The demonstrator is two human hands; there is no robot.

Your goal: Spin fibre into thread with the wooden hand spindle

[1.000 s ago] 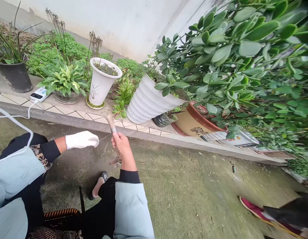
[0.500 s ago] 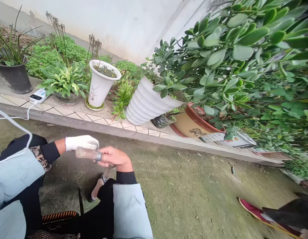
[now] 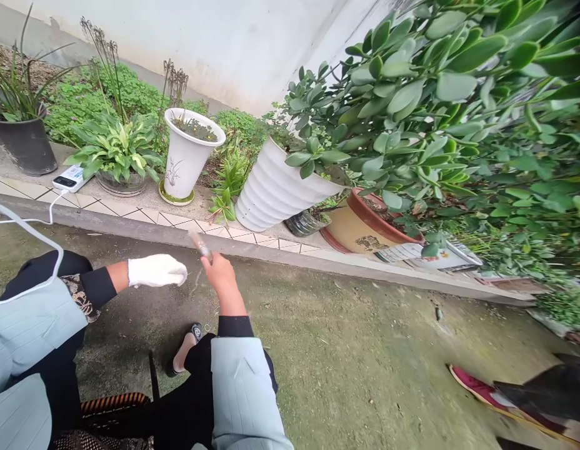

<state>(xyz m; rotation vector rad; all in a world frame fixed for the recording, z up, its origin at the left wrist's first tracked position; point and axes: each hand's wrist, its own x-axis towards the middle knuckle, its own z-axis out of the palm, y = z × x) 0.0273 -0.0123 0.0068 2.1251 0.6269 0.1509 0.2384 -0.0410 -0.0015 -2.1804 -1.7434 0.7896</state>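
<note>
My right hand (image 3: 219, 275), bare, is closed around a short brownish rod (image 3: 199, 244) with a grey band where it meets my fingers. The rod tilts up and to the left, and my fist hides its lower end. To the left, my left hand (image 3: 157, 270) wears a white knitted glove. Its fingers are curled together, and whatever they pinch, if anything, is too small to make out. A faint thin strand (image 3: 195, 284) shows in the gap between the two hands. The hands are apart, above the ground in front of my knees.
A tiled ledge (image 3: 154, 217) runs across with a white flowerpot (image 3: 180, 165), a ribbed white pot (image 3: 280, 187), a tan pot (image 3: 360, 228) and a black pot (image 3: 25, 147). A white device (image 3: 70, 178) with a cable lies there. Another person's red shoe (image 3: 477, 387) is at right.
My right hand has turned and moved the rod up, away from my left hand; it pointed left across the glove before. The gap between the hands has widened.
</note>
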